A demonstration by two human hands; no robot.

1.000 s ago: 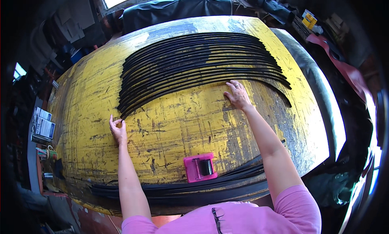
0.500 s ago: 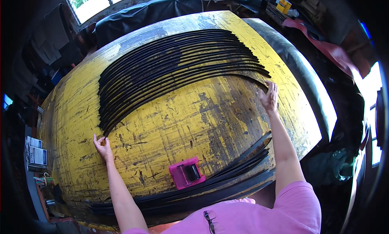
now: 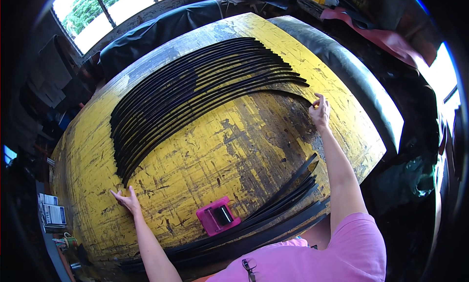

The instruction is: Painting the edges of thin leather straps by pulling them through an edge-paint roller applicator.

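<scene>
A row of long black strips lies side by side across the scratched yellow table. The nearest black strip curves away from the others at its right end. At that end my right hand pinches the strip between thumb and fingers. My left hand lies just below the strips' left ends, thumb and fingers spread, with nothing seen between them. Whether a fingertip touches the nearest strip's end, I cannot tell.
A pink tape dispenser with a black roll sits near the front edge. More loose black strips lie by my body. A dark roll of sheet material runs along the table's right side; dark sheeting hangs behind.
My left hand has gone from a pinch at the strip's left end to spread fingers. The right hand's fingers have closed on the strip's right end. The whole view has turned slightly.
</scene>
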